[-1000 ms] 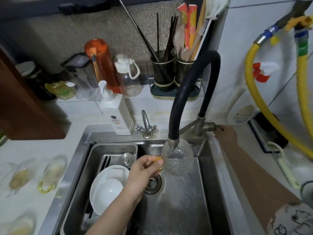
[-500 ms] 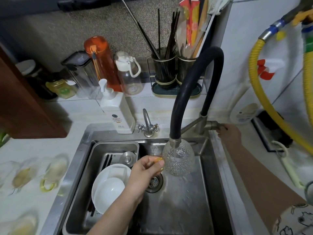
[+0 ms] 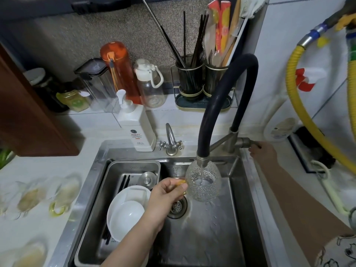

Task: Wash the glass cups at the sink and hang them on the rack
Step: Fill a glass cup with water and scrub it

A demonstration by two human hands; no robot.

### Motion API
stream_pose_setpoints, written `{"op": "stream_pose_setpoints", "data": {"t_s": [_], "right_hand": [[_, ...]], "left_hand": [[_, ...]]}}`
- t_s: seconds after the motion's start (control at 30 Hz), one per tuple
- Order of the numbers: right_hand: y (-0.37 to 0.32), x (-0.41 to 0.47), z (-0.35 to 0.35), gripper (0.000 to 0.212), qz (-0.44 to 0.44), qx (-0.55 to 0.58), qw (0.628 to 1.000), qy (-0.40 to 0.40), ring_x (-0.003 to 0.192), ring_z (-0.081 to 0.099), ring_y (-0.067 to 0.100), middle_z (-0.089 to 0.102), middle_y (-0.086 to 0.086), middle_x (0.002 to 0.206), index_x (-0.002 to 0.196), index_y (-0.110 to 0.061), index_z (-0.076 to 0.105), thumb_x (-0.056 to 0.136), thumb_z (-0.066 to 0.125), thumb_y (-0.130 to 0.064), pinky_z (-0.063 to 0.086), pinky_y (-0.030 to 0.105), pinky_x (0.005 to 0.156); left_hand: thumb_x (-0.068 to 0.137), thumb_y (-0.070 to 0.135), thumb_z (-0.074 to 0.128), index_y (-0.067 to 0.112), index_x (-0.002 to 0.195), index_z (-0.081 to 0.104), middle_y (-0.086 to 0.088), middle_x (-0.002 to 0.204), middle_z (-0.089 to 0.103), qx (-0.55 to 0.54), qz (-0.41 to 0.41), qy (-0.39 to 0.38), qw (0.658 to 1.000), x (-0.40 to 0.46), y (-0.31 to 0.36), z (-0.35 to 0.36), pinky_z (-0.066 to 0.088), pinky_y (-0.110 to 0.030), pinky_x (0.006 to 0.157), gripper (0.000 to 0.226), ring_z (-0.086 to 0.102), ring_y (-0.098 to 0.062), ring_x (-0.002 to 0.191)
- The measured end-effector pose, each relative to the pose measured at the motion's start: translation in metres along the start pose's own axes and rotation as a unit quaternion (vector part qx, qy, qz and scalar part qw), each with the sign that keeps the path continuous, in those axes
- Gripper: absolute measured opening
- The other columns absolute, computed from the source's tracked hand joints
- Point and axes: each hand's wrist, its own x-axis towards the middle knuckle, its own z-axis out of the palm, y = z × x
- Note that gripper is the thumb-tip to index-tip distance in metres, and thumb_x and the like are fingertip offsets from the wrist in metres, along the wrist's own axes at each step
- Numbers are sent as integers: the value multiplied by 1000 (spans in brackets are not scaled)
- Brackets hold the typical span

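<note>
So, the cup [image 3: 203,183] sits right under the spout [image 3: 202,160], over the sink [image 3: 212,237] and just above the drain [image 3: 178,207]. A thin stream runs straight into its mouth and water's pooling inside. It's standing close to upright, mouth up toward the nozzle, long axis pretty much vertical, with the yellow handle [image 3: 182,183] sticking out to our left.

Our left hand [image 3: 165,197] has fingers and thumb curled in a pinch on that handle, so the whole cup hangs off one small grip. Our right hand [image 3: 263,153] is wrapped around the faucet lever [image 3: 254,145], off to the side of the sink.

To rinse it well, we reckon: keep the mouth centred under the stream so it doesn't splash off the rim, hold the flow gentle with the lever, and don't let the cup fill too much, since the weight pulls on that handle pinch. Then a swirl and tip toward the drain. Wet textured glass plus a steel basin means a slip could get ugly, so stay low over the sink.

More cups [image 3: 63,195] wait on the counter [image 3: 28,166] to the left, blurry. Bowls [image 3: 126,212] sit in the tray [image 3: 134,165] beside the drain. We can't spot the rack from here.
</note>
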Motion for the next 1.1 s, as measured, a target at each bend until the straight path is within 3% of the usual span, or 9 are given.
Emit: {"op": "stream_pose_setpoints", "data": {"t_s": [0.1,0.23,0.3,0.4,0.53,0.63,0.7,0.83,1.1], "right_hand": [[-11,-33,4,25,46,81,995,-19,77,55,24,59,11,84,104,4,62,92,55,-17,46,34,75],[-27,-123,14,6,12,197,974,-112,84,61,28,60,21,93,95,-15,64,92,59,-14,48,38,90],[-30,-158,25,23,-27,183,960,-212,104,62,25,62,16,113,113,-13,60,92,59,-23,47,41,99],[-25,-180,35,71,-63,129,940,-309,127,47,5,47,-16,141,140,-41,37,77,68,-55,43,37,105],[-9,-198,33,74,-47,170,937,-301,114,57,-2,53,-13,133,140,-35,35,79,75,-29,52,15,81],[-7,-215,43,85,-59,159,949,-267,123,53,8,50,-7,138,142,-32,36,69,79,-35,53,26,91],[-20,-216,48,74,-83,159,950,-256,122,55,9,56,-9,133,137,-33,43,72,79,-30,50,32,98],[-51,-214,35,54,-133,166,953,-216,102,63,-3,67,-14,111,121,-30,55,77,77,-8,50,12,78],[-47,-218,45,58,-133,127,961,-204,107,64,6,66,-10,116,122,-38,54,72,82,-30,55,28,87]], "left_hand": [[85,1,65,3,90,68,-6,90,72,-2,-1,2,1000,1,-1,-2,51,-27,81,6,63,-15,84],[86,3,66,3,91,68,-11,90,68,16,1,12,1000,5,-6,-10,48,-36,87,5,59,-20,85],[87,5,66,0,95,67,-14,92,68,27,2,15,1000,8,-9,-15,48,-41,89,10,60,-22,86],[87,6,66,2,92,66,-13,86,65,50,13,7,999,13,-11,-17,47,-39,84,7,59,-23,83],[88,5,64,8,83,63,-6,75,59,63,-1,-34,997,6,-21,-13,43,-33,74,6,52,-20,75],[88,3,64,5,85,62,-8,79,61,71,18,-41,996,2,-18,-26,46,-28,73,4,55,-17,76],[87,2,64,4,86,63,-6,76,62,69,49,-39,996,7,-8,-33,45,-24,67,2,55,-13,70],[89,7,64,11,84,59,-4,77,56,56,36,-47,997,14,2,-22,42,-25,65,8,50,-14,72],[87,6,66,12,81,61,0,73,58,71,40,-42,996,19,1,-36,43,-25,68,10,51,-12,69]]}}
